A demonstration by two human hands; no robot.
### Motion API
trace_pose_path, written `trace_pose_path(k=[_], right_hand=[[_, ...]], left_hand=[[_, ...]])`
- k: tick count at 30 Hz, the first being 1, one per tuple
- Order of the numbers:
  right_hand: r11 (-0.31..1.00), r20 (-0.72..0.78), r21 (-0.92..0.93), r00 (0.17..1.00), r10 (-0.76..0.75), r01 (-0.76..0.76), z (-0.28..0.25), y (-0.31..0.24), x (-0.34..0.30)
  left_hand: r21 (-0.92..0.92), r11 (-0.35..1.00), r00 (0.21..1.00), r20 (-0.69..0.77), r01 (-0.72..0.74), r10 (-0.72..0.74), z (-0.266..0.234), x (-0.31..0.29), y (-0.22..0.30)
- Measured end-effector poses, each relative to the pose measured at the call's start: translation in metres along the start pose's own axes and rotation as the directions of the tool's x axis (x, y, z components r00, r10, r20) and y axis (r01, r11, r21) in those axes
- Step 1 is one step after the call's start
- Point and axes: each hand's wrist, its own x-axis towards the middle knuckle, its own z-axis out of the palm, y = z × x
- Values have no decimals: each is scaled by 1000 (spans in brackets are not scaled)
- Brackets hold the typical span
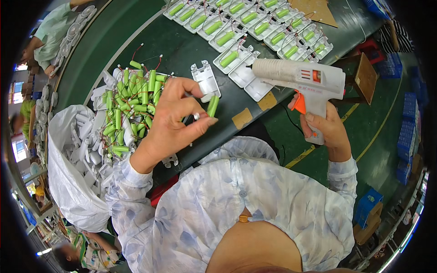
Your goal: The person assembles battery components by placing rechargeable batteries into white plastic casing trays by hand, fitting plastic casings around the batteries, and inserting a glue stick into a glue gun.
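Warily, I'm pinching a green battery (pixel 212 105) in my left hand (pixel 170 119), gripping a glue gun (pixel 291 71) in my right hand (pixel 331 128); fingertip-only holding is risking drops.

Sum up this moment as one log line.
left hand: pinching green battery | right hand: holding white glue gun | left side: pile of green batteries | far side: rows of white cases

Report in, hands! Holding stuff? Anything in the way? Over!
Left grip: holding green battery. Right grip: holding white glue gun. Battery heap beside left grip, maybe in the way.
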Motion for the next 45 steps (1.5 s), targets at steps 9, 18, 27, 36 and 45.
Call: trace_pose_path(k=[9, 18, 27, 36, 45], right_hand=[[986, 59, -104, 988, 140, -133, -1, -6, -4], [988, 26, -104, 993, 115, -112, -5, -4, -3], [999, 5, -14, 999, 46, -46, -6, 10, -4], [999, 36, 50, 999, 17, -19, -9, 18, -6], [998, 30, 62, 1000, 7, -9, -8, 25, -10]], left_hand=[[7, 984, 929, 331, -177, 165, 28, 6, -5], [277, 929, 950, 258, -245, 174, 45, -2, -17], [209, 974, 929, 371, -91, 7, 50, 3, -9], [225, 970, 918, 396, -93, -4, 47, 16, -3], [82, 996, 996, -89, 24, -17, 47, 100, 2]])
